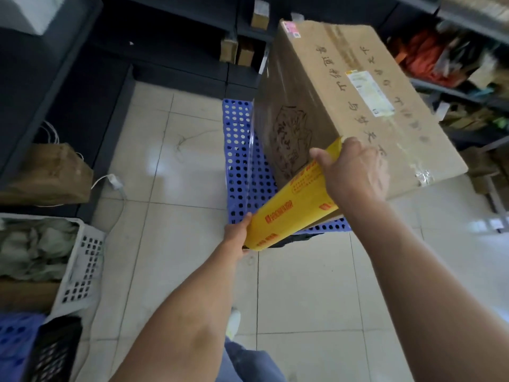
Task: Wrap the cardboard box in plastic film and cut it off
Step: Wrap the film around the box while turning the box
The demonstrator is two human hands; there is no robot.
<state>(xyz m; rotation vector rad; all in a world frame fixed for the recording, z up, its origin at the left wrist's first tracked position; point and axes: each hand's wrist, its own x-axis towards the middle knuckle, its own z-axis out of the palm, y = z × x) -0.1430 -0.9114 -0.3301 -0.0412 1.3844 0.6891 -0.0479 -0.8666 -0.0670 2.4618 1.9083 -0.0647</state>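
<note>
A large cardboard box (pixel 358 86) with printed characters and taped labels stands on a blue perforated pallet (pixel 242 161). A long yellow film dispenser box (pixel 292 205) lies slanted in front of it. My right hand (pixel 355 172) grips its upper end against the box's near edge. My left hand (pixel 237 232) holds its lower end. A clear sheet of plastic film (pixel 254 139) stretches from the dispenser up along the box's left side.
Dark shelving runs along the back and left, with small cartons (pixel 237 49) on it. A brown paper bag (pixel 52 175) and a white basket (pixel 82 260) of wrapped items sit at left. Shelves with bagged goods (pixel 429 59) stand at right. Tiled floor (pixel 165 244) lies around.
</note>
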